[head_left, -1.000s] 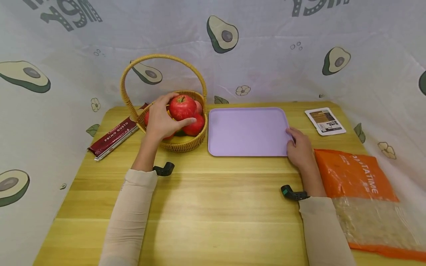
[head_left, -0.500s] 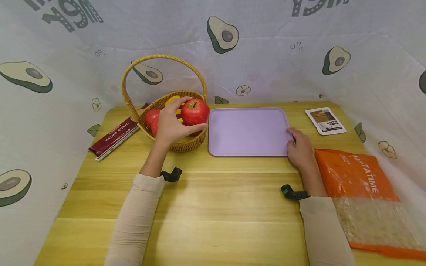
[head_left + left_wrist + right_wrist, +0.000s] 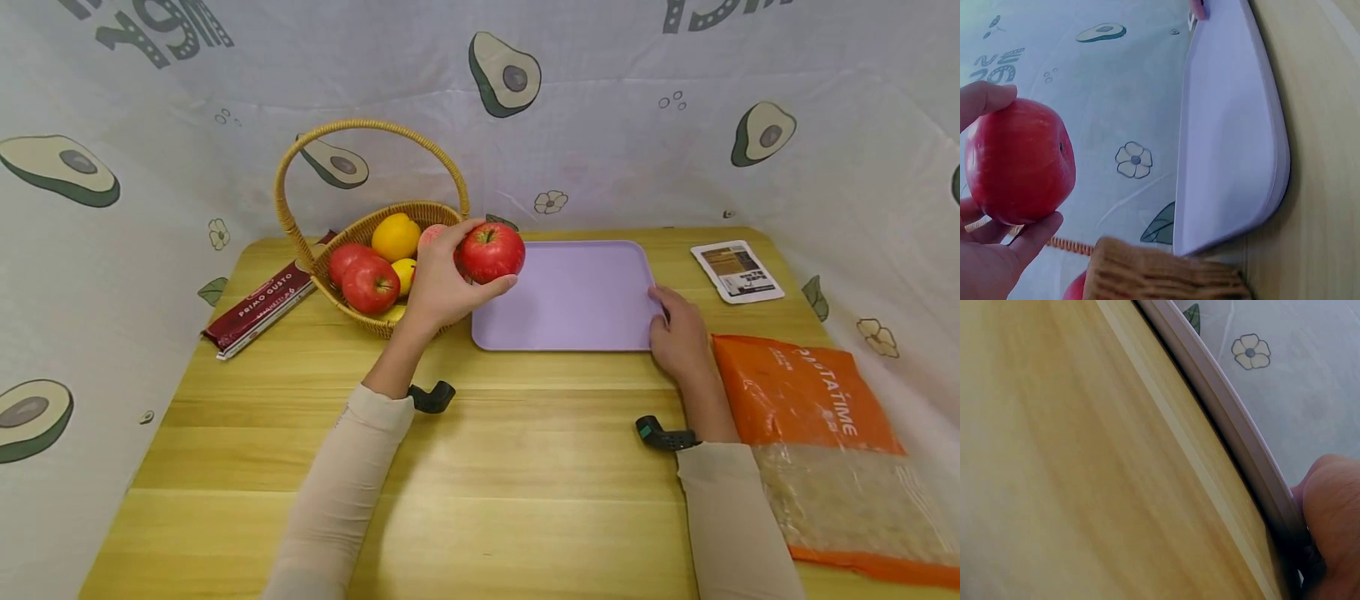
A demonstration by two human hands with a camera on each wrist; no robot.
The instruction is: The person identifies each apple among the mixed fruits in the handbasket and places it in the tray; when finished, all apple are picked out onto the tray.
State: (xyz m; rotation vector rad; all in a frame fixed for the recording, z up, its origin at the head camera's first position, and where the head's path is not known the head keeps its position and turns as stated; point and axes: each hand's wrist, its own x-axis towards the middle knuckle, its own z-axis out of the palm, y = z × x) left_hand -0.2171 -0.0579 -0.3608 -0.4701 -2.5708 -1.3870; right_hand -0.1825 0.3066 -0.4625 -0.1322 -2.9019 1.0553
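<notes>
We count one apple (image 3: pixel 491 252) gripped in the left hand (image 3: pixel 442 287), stem up, and maybe five fruits in the basket (image 3: pixel 358 312). The right hand (image 3: pixel 678 333) grips the one tray (image 3: pixel 570 292), long side across.

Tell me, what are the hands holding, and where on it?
The left hand grips a red apple round its sides. The right hand holds the purple tray by its right edge.

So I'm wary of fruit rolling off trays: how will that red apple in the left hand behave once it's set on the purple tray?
The red apple is round and glossy, so it may roll. The purple tray looks smooth with a low rim, likely a weak stop. The right hand steadies its edge.
</notes>
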